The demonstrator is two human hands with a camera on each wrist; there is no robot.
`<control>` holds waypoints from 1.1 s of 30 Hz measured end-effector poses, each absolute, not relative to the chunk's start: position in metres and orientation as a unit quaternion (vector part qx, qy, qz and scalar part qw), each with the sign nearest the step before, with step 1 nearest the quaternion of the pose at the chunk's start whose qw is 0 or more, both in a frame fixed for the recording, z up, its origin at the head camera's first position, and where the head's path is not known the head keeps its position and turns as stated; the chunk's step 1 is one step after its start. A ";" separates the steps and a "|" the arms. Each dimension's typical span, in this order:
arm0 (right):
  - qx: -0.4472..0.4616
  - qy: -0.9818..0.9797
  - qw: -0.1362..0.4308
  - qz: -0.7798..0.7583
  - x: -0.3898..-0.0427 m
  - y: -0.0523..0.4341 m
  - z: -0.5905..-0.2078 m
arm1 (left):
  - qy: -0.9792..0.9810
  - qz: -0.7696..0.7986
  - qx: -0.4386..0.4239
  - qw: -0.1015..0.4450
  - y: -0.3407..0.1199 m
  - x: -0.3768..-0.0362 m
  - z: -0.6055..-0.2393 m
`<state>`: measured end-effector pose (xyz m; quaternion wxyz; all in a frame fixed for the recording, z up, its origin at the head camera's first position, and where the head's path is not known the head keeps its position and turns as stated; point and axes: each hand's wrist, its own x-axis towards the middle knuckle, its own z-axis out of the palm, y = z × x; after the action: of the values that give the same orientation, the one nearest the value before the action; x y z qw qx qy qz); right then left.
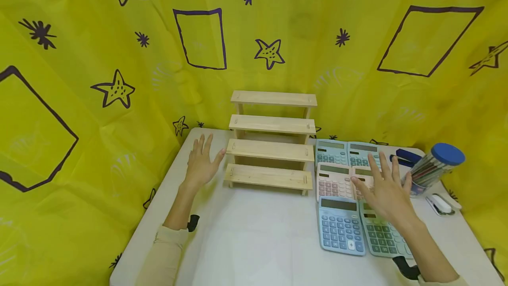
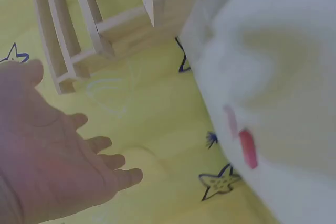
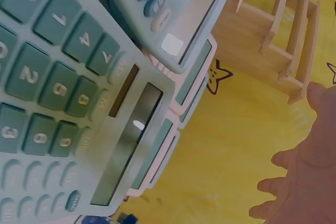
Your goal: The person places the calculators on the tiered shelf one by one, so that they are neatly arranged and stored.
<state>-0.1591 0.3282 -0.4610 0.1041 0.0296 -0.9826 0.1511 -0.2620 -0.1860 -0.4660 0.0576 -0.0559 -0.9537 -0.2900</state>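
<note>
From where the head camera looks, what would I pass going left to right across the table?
Left hand → wooden stepped shelf → blue calculator at the front → right hand → pencil jar with blue lid.

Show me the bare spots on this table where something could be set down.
Free: the white table in front of the wooden stepped shelf, between the left hand and the blue calculator. The shelf's steps are bare too. Crowded: the right side, under the right hand, with six calculators, pen jar and staplers.
</note>
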 end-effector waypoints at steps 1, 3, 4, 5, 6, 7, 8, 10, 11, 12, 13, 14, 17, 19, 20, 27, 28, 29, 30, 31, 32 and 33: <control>0.030 -0.982 0.104 0.154 -0.155 0.329 -0.462 | -0.946 -0.315 -0.053 0.057 -0.184 -0.261 -0.468; 0.030 -0.981 0.102 0.162 -0.146 0.329 -0.463 | -0.927 -0.369 -0.047 0.054 -0.181 -0.259 -0.472; 0.029 -0.981 0.100 0.166 -0.142 0.329 -0.464 | -0.916 -0.396 -0.045 0.053 -0.179 -0.259 -0.475; 0.027 -0.980 0.095 0.171 -0.138 0.329 -0.465 | -0.903 -0.424 -0.043 0.051 -0.178 -0.257 -0.477; 0.026 -0.980 0.088 0.176 -0.133 0.329 -0.466 | -0.891 -0.450 -0.042 0.048 -0.176 -0.256 -0.480; 0.024 -0.980 0.080 0.180 -0.129 0.329 -0.467 | -0.877 -0.476 -0.041 0.043 -0.175 -0.256 -0.483; 0.020 -0.980 0.070 0.184 -0.124 0.329 -0.469 | -0.861 -0.506 -0.038 0.034 -0.174 -0.255 -0.486; 0.010 -0.981 0.048 0.190 -0.116 0.330 -0.472 | -0.826 -0.562 -0.028 0.016 -0.171 -0.253 -0.492; 0.005 -0.980 0.037 0.193 -0.111 0.331 -0.474 | -0.806 -0.592 -0.020 0.008 -0.169 -0.252 -0.495; 0.000 -0.980 0.028 0.195 -0.107 0.332 -0.476 | -0.786 -0.618 -0.007 0.000 -0.167 -0.251 -0.498; -0.006 -0.981 0.017 0.194 -0.104 0.334 -0.478 | -0.768 -0.641 0.006 -0.007 -0.166 -0.250 -0.502; -0.012 -0.981 0.008 0.193 -0.100 0.335 -0.480 | -0.749 -0.662 0.019 -0.010 -0.164 -0.250 -0.504; -0.028 -0.982 -0.023 0.183 -0.090 0.338 -0.488 | -0.709 -0.703 0.056 -0.004 -0.157 -0.249 -0.513; -0.039 -0.983 -0.048 0.173 -0.084 0.340 -0.494 | -0.689 -0.721 0.074 0.005 -0.152 -0.249 -0.518; -0.048 -0.982 -0.063 0.173 -0.081 0.341 -0.498 | -0.679 -0.730 0.083 0.006 -0.150 -0.249 -0.520; -0.137 -0.952 -0.176 0.210 -0.068 0.339 -0.518 | -0.628 -0.771 0.110 0.004 -0.141 -0.245 -0.532; -0.142 -0.950 -0.181 0.213 -0.067 0.339 -0.520 | -0.618 -0.778 0.113 0.005 -0.141 -0.245 -0.533; -0.146 -0.948 -0.183 0.214 -0.067 0.338 -0.521 | -0.612 -0.782 0.117 0.006 -0.141 -0.245 -0.534; -0.148 -0.948 -0.184 0.215 -0.067 0.338 -0.523 | -0.604 -0.788 0.119 0.006 -0.141 -0.245 -0.535; -0.152 -0.948 -0.183 0.213 -0.067 0.337 -0.524 | -0.596 -0.794 0.119 0.007 -0.142 -0.245 -0.536; -0.156 -0.948 -0.179 0.210 -0.067 0.336 -0.525 | -0.587 -0.801 0.119 0.007 -0.142 -0.245 -0.537; -0.160 -0.949 -0.176 0.206 -0.067 0.336 -0.525 | -0.581 -0.805 0.119 0.006 -0.142 -0.245 -0.537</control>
<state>-0.0669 0.3360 -0.5250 -0.1760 -0.1600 -0.9492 0.2062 -0.2446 -0.1416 -0.5367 0.0064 0.1192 -0.5813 -0.8049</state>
